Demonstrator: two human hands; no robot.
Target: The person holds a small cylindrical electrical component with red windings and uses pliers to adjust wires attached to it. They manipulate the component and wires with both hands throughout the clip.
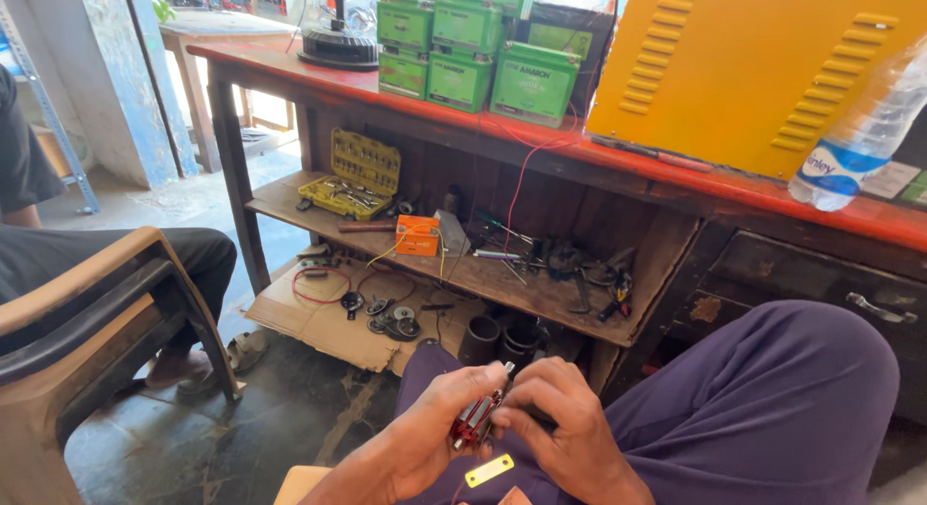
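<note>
Nearest, low in view: left hand (425,433) and right hand (565,428) meeting over purple-clad knees (772,399); left fingers curled shut round a small red part (473,423) with a metal tip poking up between the hands; right fingertips pinched on the same part from the other side; hands touching each other; yellow tag (490,470) lying just below them on the lap.

Far left: wooden chair (87,312) with another person's dark trouser leg (116,259) behind it, sandalled foot (188,370) on the floor.

Further right, on the floor under the bench: flattened cardboard (309,317) carrying red wire (319,291) and several round metal pieces (391,320); dark cups (502,339) just beside the cardboard's right end.

On the lower shelf (541,293): open yellow tool case (355,177) at the left; orange box (417,235) near the middle; screwdrivers (502,239) and a heap of dark tools (579,268) towards the right.

On the red bench top (290,69): black round base (338,46) at the left; stacked green boxes (483,46) beside it; big yellow louvred cabinet (753,70) next; clear water bottle (864,138) leaning at the far right edge; dark drawer (830,283) below it.
</note>
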